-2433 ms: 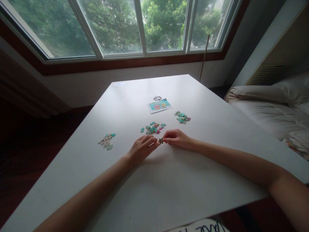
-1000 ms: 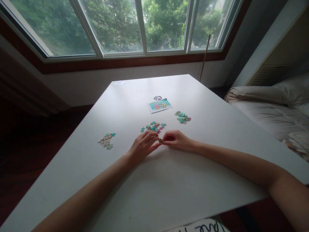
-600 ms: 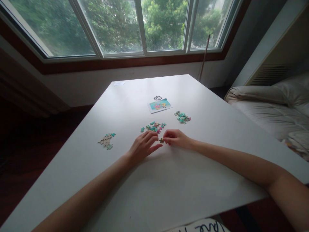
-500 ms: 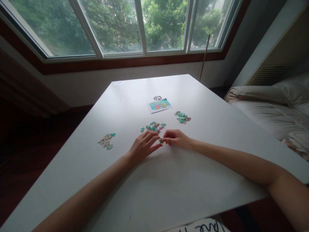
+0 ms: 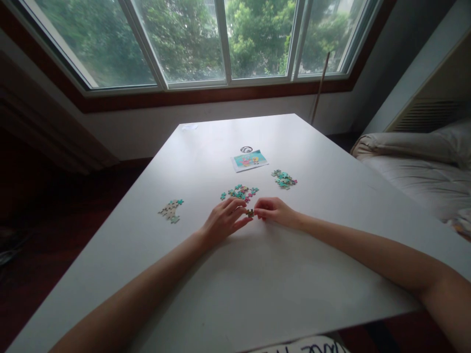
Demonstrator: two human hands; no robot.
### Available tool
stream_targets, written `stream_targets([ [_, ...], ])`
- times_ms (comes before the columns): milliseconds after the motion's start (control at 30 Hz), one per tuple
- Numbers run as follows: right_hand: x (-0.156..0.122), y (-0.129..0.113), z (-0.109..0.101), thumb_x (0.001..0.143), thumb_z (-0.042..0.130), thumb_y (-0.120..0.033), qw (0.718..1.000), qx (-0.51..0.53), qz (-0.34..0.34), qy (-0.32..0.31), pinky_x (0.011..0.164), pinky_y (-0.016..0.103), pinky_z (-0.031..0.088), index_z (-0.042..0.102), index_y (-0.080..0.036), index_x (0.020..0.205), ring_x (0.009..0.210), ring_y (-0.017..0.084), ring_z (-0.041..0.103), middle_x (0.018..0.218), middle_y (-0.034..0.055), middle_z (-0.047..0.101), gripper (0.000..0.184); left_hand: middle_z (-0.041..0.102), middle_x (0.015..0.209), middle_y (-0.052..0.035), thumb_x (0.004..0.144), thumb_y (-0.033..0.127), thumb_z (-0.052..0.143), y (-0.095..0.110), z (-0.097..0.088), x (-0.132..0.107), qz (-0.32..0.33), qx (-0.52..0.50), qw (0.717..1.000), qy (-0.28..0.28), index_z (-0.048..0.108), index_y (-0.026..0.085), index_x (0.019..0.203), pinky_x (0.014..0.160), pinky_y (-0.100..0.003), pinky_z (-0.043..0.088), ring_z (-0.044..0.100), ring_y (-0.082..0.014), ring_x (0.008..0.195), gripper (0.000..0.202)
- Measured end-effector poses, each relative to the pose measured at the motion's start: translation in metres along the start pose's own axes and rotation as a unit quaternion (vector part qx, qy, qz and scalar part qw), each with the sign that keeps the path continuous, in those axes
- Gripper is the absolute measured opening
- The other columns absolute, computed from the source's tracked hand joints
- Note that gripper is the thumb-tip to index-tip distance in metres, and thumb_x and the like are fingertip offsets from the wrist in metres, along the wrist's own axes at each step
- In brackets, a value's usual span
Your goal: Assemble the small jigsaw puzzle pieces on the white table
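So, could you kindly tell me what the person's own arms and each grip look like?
The left arm and right arm are slim and bare as far as they show, with no sleeves in view. The left grip and right grip are ungloved hands, with no ring, watch or bracelet visible. At the bottom edge, a white garment, probably a shirt, bears dark lettering.

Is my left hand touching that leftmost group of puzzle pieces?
Apart: the head view shows white tabletop between your left hand and the leftmost puzzle pieces.

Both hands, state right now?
Left hand: open, thumb and fingers apart, by the puzzle piece; contact unclear.
Right hand: closed, pinching the puzzle piece.
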State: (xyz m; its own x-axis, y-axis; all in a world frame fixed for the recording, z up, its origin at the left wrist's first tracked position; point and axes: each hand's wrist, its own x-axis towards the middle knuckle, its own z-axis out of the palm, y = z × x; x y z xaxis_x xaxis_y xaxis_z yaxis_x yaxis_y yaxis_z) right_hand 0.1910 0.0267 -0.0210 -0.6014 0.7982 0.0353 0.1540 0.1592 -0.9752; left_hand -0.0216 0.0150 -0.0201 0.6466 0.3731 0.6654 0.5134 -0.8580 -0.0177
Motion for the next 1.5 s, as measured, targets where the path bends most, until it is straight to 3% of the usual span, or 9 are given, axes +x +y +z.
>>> stream_targets([
  [333, 0.017, -0.005, 0.040, 0.077, 0.059, -0.052, 0.999, -0.031, -0.005, 0.010, 0.056, 0.024, 0.044, 0.060, -0.014, 0.076, 0.058, 0.012, 0.053, 0.062, -0.0001, 0.058, 0.038, 0.062, 0.089, -0.0037, 0.085, 0.029, 0.060, -0.011, -0.028, -0.032, 0.002, 0.000, 1.000, 0.000, 0.056, 0.019, 0.086, 0.073, -0.028, 0.052, 0.060, -0.0154, 0.085, 0.011],
  [667, 0.007, -0.009, 0.052, 0.075, 0.062, -0.050, 0.999, -0.031, -0.007, 0.011, 0.056, 0.024, 0.043, 0.059, -0.015, 0.075, 0.058, 0.012, 0.053, 0.063, -0.0002, 0.058, 0.035, 0.062, 0.090, -0.0041, 0.085, 0.030, 0.060, 0.001, -0.035, -0.040, 0.011, 0.019, 1.000, 0.005, 0.055, 0.018, 0.084, 0.072, -0.028, 0.052, 0.059, -0.0157, 0.085, 0.013],
  [1067, 0.015, -0.019, 0.082, 0.076, 0.062, -0.048, 0.999, -0.034, -0.011, 0.007, 0.055, 0.024, 0.041, 0.059, -0.015, 0.076, 0.058, 0.011, 0.050, 0.064, -0.0002, 0.057, 0.033, 0.062, 0.091, -0.0047, 0.087, 0.032, 0.057, -0.004, -0.062, -0.063, -0.001, 0.028, 0.999, -0.015, 0.056, 0.018, 0.088, 0.072, -0.027, 0.052, 0.059, -0.0161, 0.087, 0.014],
  [1167, 0.012, -0.018, 0.076, 0.075, 0.062, -0.049, 0.999, -0.031, -0.012, 0.013, 0.055, 0.024, 0.042, 0.059, -0.015, 0.076, 0.058, 0.011, 0.051, 0.064, 0.0000, 0.057, 0.035, 0.062, 0.092, -0.0047, 0.086, 0.031, 0.057, -0.002, -0.055, -0.058, -0.009, 0.021, 1.000, -0.018, 0.057, 0.018, 0.089, 0.075, -0.028, 0.052, 0.059, -0.0160, 0.089, 0.013],
  [1367, 0.001, 0.002, 0.036, 0.075, 0.062, -0.050, 1.000, -0.019, -0.006, 0.015, 0.056, 0.024, 0.042, 0.058, -0.015, 0.076, 0.058, 0.011, 0.051, 0.063, -0.0010, 0.057, 0.035, 0.061, 0.092, -0.0049, 0.084, 0.029, 0.061, 0.001, -0.014, -0.034, -0.009, 0.012, 1.000, -0.004, 0.057, 0.018, 0.090, 0.074, -0.029, 0.052, 0.058, -0.0171, 0.088, 0.013],
  [1500, -0.002, 0.011, 0.020, 0.076, 0.062, -0.048, 1.000, -0.010, -0.005, 0.010, 0.056, 0.024, 0.043, 0.058, -0.015, 0.077, 0.058, 0.010, 0.051, 0.064, -0.0013, 0.057, 0.034, 0.061, 0.091, -0.0049, 0.084, 0.030, 0.061, 0.002, 0.000, -0.023, -0.006, 0.014, 1.000, -0.002, 0.058, 0.018, 0.090, 0.073, -0.029, 0.052, 0.058, -0.0169, 0.087, 0.013],
])
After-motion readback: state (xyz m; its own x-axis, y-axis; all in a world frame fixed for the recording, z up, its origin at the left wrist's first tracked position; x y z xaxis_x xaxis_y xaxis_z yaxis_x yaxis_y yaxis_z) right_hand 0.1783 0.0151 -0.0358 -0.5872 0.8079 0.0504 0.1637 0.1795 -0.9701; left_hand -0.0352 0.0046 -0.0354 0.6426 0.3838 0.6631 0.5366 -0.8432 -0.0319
